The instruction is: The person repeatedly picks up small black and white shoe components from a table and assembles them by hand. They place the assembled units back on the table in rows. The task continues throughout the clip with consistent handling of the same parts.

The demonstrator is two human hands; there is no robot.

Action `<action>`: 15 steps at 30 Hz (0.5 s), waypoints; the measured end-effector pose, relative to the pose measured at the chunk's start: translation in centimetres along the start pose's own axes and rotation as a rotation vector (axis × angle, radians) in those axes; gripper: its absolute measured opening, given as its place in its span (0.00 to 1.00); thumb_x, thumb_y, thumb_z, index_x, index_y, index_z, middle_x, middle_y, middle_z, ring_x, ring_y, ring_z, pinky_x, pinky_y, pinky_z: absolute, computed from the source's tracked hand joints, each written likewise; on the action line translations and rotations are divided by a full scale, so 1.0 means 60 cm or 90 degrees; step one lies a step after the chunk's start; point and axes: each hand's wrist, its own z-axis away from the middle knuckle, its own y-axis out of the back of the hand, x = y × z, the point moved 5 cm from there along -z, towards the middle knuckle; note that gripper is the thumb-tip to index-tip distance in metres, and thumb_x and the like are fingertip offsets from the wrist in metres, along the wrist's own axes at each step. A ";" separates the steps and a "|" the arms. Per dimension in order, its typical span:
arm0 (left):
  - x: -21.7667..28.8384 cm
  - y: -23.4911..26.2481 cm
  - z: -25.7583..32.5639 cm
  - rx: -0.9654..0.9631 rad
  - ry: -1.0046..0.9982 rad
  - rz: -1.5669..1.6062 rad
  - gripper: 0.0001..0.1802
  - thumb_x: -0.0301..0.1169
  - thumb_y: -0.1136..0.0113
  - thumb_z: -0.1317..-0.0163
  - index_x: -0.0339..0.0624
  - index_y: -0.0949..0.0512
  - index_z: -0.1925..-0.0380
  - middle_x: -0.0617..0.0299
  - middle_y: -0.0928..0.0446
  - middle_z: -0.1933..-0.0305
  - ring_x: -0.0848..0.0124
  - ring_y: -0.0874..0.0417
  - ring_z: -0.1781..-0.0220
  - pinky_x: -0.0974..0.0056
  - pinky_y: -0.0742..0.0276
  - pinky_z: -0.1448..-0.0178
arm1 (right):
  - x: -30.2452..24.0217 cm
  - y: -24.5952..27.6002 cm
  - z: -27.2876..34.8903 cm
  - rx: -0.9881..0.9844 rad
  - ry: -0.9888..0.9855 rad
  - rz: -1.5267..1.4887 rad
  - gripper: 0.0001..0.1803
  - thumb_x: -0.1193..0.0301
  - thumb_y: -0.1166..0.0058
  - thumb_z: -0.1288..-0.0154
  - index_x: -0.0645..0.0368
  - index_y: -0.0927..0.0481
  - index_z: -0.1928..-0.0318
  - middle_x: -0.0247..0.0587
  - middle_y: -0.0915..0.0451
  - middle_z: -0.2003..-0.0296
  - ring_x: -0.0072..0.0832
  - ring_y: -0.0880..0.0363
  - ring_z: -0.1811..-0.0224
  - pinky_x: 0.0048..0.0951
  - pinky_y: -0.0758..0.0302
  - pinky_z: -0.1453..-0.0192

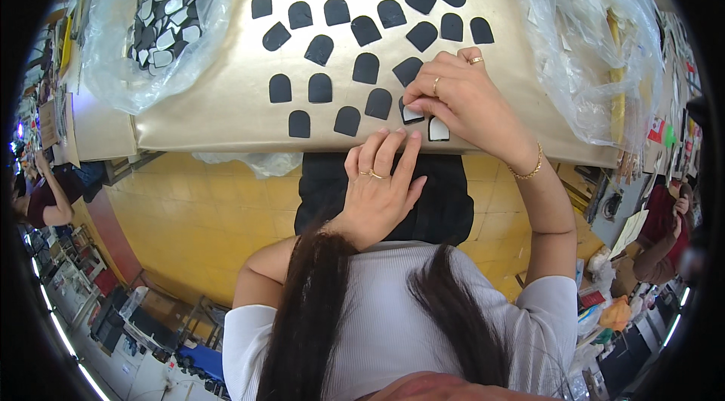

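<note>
Small flat black pieces (365,30), each with one rounded end, lie spread over the gold-coloured table cover (226,110). Close to the near edge, my right hand (462,99) pinches an arched piece with a white face and black rim (411,115), thumb and forefinger together on its upper part. Just right of it is a second white-faced piece (439,129), lying flat below my palm. My left hand (384,182) rests with its fingertips on the table edge, fingers stretched out and holding nothing. The nearest piece to it is a black one (347,121).
At the left of the table an opened clear plastic bag (106,61) holds a heap of black and white pieces (162,27). More crumpled clear plastic (589,46) covers the right side. Two other people (57,197) (664,231) are off at the far left and right.
</note>
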 end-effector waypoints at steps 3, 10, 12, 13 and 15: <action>0.000 -0.004 0.000 -0.005 0.004 -0.017 0.46 0.36 0.24 0.47 0.42 0.34 0.28 0.54 0.38 0.31 0.54 0.38 0.29 0.48 0.44 0.30 | -0.002 -0.001 -0.001 -0.007 0.013 0.015 0.03 0.68 0.37 0.35 0.50 0.14 0.65 0.25 0.21 0.67 0.28 0.25 0.57 0.41 0.40 0.42; 0.001 -0.003 -0.002 -0.020 0.002 -0.033 0.47 0.37 0.24 0.46 0.41 0.35 0.28 0.54 0.38 0.31 0.54 0.39 0.29 0.49 0.45 0.30 | -0.006 -0.004 -0.001 -0.016 0.019 0.066 0.03 0.68 0.37 0.36 0.51 0.14 0.66 0.28 0.23 0.68 0.28 0.25 0.56 0.41 0.40 0.43; 0.001 -0.002 -0.003 -0.020 0.001 -0.033 0.47 0.37 0.24 0.46 0.41 0.35 0.27 0.54 0.38 0.31 0.54 0.39 0.30 0.49 0.45 0.30 | -0.007 -0.005 -0.001 -0.016 0.019 0.062 0.03 0.69 0.37 0.36 0.52 0.14 0.66 0.28 0.23 0.68 0.28 0.25 0.56 0.41 0.40 0.43; 0.001 -0.003 -0.003 -0.021 0.003 -0.031 0.47 0.37 0.24 0.46 0.41 0.36 0.27 0.54 0.39 0.30 0.54 0.39 0.30 0.49 0.45 0.30 | -0.007 -0.005 -0.001 -0.014 0.015 0.058 0.03 0.69 0.37 0.36 0.52 0.14 0.66 0.28 0.23 0.68 0.28 0.25 0.56 0.41 0.40 0.43; 0.001 -0.003 -0.003 -0.019 0.002 -0.033 0.47 0.37 0.25 0.46 0.41 0.36 0.27 0.54 0.39 0.30 0.54 0.39 0.29 0.49 0.45 0.30 | -0.006 -0.007 -0.001 -0.016 0.005 0.049 0.03 0.69 0.36 0.36 0.52 0.14 0.66 0.29 0.22 0.68 0.29 0.25 0.55 0.41 0.40 0.43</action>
